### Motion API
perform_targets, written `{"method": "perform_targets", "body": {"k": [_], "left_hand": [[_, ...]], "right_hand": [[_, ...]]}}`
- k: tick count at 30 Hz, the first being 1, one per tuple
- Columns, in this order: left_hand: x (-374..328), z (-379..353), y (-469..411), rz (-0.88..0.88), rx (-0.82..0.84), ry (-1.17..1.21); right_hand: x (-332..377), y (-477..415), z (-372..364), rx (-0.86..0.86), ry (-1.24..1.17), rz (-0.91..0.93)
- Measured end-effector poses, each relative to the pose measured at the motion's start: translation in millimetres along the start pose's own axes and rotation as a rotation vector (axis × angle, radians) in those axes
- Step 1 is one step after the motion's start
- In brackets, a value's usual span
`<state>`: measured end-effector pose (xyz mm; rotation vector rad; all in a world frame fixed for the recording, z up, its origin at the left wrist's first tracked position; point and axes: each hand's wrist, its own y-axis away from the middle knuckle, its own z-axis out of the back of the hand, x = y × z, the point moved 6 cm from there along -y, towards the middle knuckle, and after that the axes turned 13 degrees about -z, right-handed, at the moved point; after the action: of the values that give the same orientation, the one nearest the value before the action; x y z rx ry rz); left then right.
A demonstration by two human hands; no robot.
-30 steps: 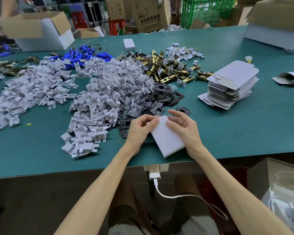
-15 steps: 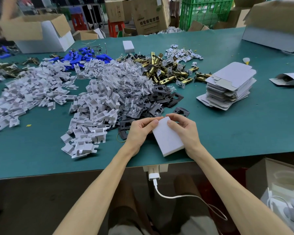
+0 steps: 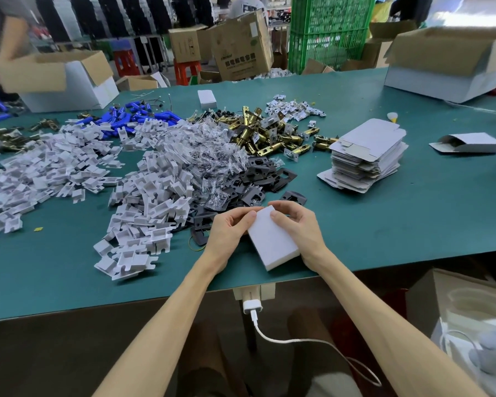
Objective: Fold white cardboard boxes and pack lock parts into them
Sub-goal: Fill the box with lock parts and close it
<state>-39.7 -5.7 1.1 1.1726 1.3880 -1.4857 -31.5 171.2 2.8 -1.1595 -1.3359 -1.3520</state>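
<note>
Cardboard box, small, white: light but crushable, probably. Gripped at far end by left hand and right hand; better held by stiff edges tbh.

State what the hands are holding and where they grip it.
Both grip a small closed white cardboard box: left hand at its far left edge, right hand along its right side, both thumbs on the top face.

Three folded white boxes: the near box between two hands, left hand and right hand, a far box, and a right box with one end open. One stack of flat blanks. Two large open cartons, left carton and right carton. White plastic pieces, blue parts, brass latches and black plates lie in heaps beyond counting.
</note>
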Motion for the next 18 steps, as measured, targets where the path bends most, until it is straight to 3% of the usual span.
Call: {"method": "perform_targets", "body": {"k": [18], "left_hand": [[1.4, -1.7, -5.3, -0.045, 0.035, 0.035]], "right_hand": [[3.1, 1.6, 1.1, -0.023, 0.043, -0.001]]}}
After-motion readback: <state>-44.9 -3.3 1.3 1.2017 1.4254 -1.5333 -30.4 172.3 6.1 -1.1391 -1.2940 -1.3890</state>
